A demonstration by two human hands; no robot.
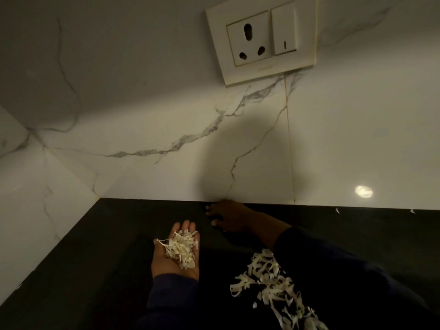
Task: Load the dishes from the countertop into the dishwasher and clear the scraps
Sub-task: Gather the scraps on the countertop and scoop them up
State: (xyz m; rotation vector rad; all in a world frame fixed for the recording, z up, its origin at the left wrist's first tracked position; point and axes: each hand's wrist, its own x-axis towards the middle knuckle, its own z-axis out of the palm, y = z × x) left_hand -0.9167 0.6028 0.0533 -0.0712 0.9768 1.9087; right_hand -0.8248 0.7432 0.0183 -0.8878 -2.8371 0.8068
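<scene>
While the left hand (177, 252) lies palm-up, cupped open under cabbage shreds (181, 248), the right hand (228, 217) rests flat, fingers apart, on the far surface (100, 246); more shreds (269, 279) lie near.

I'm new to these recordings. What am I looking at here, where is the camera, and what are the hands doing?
This is one picture from a camera worn on a person's head, looking down at a dark countertop against a marble wall with a socket. No robot is involved. The left hand is held palm up, cupping pale shredded scraps. The right hand lies flat on the counter near the wall. A larger pile of scraps lies on the counter beside the right sleeve. No dishes show.
</scene>
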